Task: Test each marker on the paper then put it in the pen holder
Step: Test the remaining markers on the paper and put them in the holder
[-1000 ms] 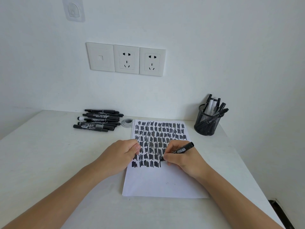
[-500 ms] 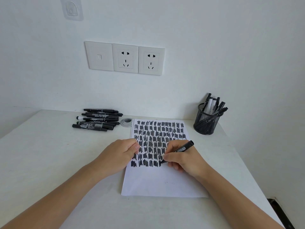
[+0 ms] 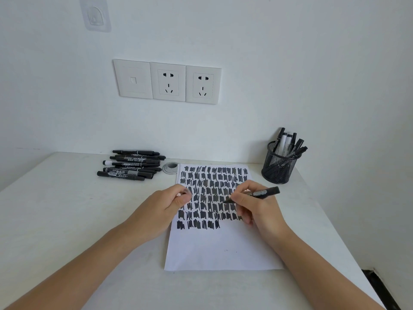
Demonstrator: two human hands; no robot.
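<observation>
Printed labels visible on the loose markers [image 3: 131,164] piled near the table's [image 3: 55,209] back edge and on the marker [image 3: 257,194] gripped in the right hand [image 3: 257,209], all too small and blurred to read. No other legible text, brand or number anywhere.

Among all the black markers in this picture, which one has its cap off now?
The marker in the right hand, its bare tip over the paper. The pile and those in the pen holder look capped.
</observation>
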